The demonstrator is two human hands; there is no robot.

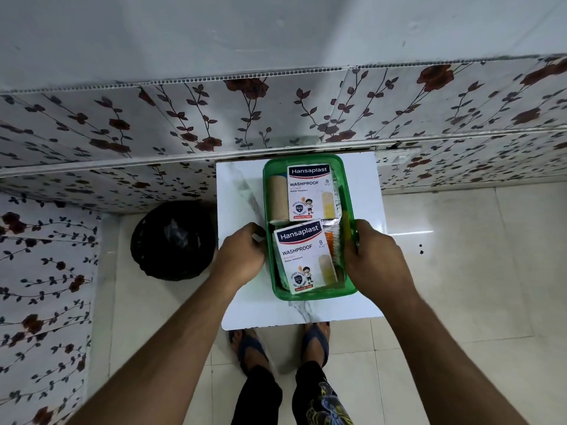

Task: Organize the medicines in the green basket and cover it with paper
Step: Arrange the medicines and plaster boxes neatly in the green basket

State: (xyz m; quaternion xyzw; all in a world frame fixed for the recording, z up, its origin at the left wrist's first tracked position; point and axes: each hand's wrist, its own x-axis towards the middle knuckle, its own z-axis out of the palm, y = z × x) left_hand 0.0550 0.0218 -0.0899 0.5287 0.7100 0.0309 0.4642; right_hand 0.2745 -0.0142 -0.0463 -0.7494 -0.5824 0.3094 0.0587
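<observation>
Centrally, translucent green plastic basket (310, 294), rectangular, on white marble-look table (239, 191); two glossy Hansaplast cartons, far (310, 191), near (302, 256); one tan bandage roll (277, 199); left hand (242, 256), right hand (374, 259), fingers curled over opposite rims.

Translucent green basket (309, 294) on a white, grey-veined marble-look tabletop (362, 305). Inside, two white Hansaplast boxes (310, 191) (302, 257) with navy name bands edged in red, and a beige bandage roll (277, 197). Black bin (173, 240) on glossy cream floor tiles (460, 271). White wall covering (122, 124) patterned with dark red roses on black leafy vines. Blue flip-flops (250, 348); black trousers (322, 397) with a yellow print.
</observation>
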